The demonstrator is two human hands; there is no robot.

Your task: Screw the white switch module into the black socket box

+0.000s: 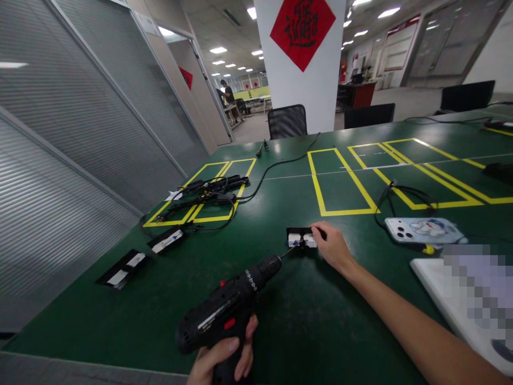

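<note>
My left hand [224, 355] is wrapped round the grip of a black cordless drill [232, 299] with red buttons. The drill points away and to the right. Its long thin bit [289, 250] reaches a small black-and-white part [301, 239] on the table; whether the tip sits in a screw is too small to tell. A bit of blue shows near the tip. My right hand [332, 246] has its thumb and fingers closed on the right end of that part, which stands near the middle of the green table.
Two similar black-and-white parts [122, 270] [166, 240] lie at the left. Behind them is a heap of black cables [212, 192]. On the right are a phone [425, 230], a coiled cable [412, 195] and a white device [433, 278], partly blurred. Yellow tape [348, 212] marks rectangles.
</note>
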